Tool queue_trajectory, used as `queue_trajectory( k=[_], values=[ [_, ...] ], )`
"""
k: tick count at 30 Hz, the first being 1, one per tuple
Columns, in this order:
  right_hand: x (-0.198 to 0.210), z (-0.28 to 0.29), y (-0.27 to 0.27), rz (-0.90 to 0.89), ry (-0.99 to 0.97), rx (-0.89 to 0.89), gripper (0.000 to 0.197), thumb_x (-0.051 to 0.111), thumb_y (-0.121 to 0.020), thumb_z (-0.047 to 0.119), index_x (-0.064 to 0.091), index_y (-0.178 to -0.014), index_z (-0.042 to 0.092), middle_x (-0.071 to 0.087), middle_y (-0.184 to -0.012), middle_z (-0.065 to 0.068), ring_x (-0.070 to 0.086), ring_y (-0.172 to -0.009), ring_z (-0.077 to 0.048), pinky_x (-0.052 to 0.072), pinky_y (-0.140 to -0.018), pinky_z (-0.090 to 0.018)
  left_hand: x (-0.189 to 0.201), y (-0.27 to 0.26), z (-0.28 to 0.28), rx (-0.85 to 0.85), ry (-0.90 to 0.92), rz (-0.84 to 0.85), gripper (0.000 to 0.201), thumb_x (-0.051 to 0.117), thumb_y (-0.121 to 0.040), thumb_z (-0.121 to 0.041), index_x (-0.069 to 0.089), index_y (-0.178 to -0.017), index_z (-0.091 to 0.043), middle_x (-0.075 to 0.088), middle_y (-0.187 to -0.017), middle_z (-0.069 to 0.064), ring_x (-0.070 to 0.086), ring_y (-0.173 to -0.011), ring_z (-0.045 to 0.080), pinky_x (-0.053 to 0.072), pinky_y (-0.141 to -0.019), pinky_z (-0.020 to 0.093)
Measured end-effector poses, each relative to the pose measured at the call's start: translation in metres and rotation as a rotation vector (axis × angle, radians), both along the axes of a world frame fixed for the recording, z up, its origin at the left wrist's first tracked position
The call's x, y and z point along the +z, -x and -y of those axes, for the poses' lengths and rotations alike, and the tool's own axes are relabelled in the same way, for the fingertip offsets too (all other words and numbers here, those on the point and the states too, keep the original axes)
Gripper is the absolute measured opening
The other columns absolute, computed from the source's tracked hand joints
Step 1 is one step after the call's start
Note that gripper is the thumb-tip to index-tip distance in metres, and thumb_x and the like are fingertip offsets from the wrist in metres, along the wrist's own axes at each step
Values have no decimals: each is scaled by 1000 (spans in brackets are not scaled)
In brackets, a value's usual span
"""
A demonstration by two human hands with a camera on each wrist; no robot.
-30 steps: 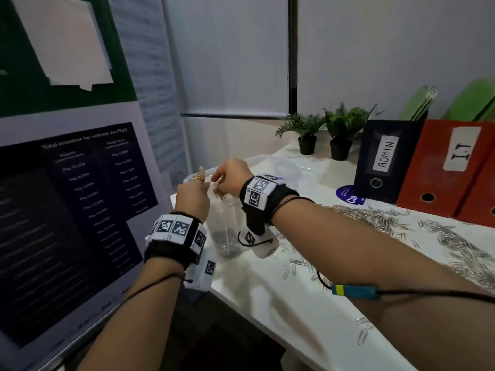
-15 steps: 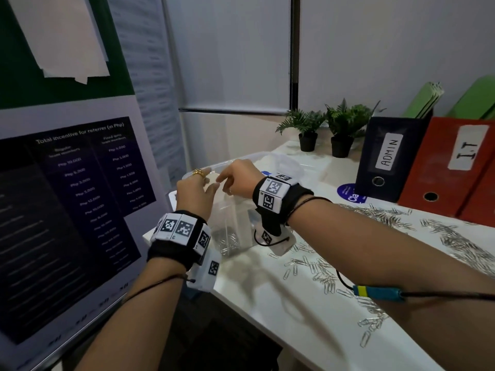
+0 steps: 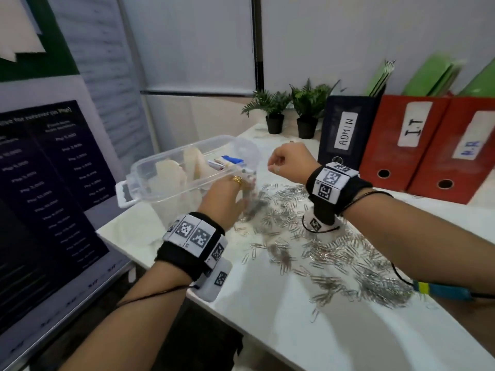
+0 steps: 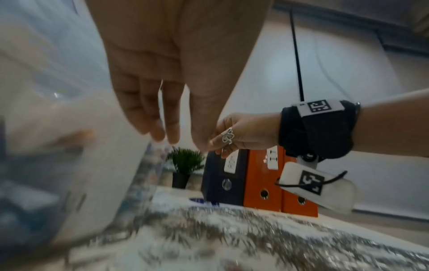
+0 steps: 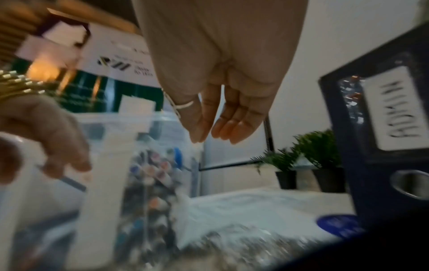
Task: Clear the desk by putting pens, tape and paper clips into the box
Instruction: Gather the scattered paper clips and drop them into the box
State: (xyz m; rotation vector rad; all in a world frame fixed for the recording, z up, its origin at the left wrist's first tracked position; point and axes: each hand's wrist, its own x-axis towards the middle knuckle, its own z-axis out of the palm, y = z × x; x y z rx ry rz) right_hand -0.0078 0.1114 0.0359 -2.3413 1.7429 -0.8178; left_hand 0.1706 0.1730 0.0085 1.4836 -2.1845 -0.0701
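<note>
A clear plastic box (image 3: 150,167) sits at the far left corner of the white desk (image 3: 294,322). Inside it are rolls of tape (image 3: 194,163) and a bunch of pens (image 3: 227,162).

The left hand (image 3: 223,200) is at the right side of the box, low by the desk. Its fingers (image 4: 160,117) hang down long and loose. I cannot tell if it touches the box or holds anything.

The right hand (image 3: 290,163) is up in the air, just right of the box. Its fingers (image 5: 232,124) are bent in toward the thumb. I cannot tell if there is something between them.

Lots of shiny paper clips (image 3: 334,253) lie all over the desk, near the hands and off to the right.

Far back stand two small plants (image 3: 292,103), a dark folder (image 3: 347,129) and red folders (image 3: 412,143).
</note>
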Motion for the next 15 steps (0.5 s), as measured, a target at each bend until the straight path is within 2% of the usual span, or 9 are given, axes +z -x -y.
queue_trajectory(
  k=[2,5,8,12,15],
  values=[
    [-15,7,22,-115,-141,-42,19,61,-86,12,73,-99,6,72,-102,-9,64,-100,-21,38,-75,-16,-15,17,6,-47,-205,139,29,58,-91,-19,60,-119,-14,58,-126,1,54,-112,14,36,-88,15],
    [-39,23,30,-214,-333,-61,21,59,-87,8,72,-103,7,70,-111,-10,63,-105,-22,46,-87,-25,-38,27,18,-48,-380,277,36,61,-89,-26,57,-123,-15,55,-132,3,50,-121,18,36,-104,26],
    [-51,37,22,-280,-412,-7,27,55,-89,4,70,-110,11,65,-121,-10,60,-111,-24,47,-93,-29,-51,29,27,23,-438,352,40,58,-90,-29,54,-128,-16,51,-136,4,46,-126,20,33,-109,31],
    [-57,51,-5,-326,-453,95,37,52,-90,9,60,-126,13,54,-135,-8,51,-123,-25,40,-103,-31,-67,23,33,146,-477,385,44,55,-90,-35,50,-130,-18,50,-132,6,50,-120,24,35,-109,41],
    [-66,64,-23,-418,-500,120,37,49,-93,19,55,-129,13,54,-134,-9,53,-121,-27,41,-103,-35,-74,19,33,182,-523,388,46,55,-91,-33,48,-134,-18,47,-137,7,47,-125,26,34,-111,40]
  ],
)
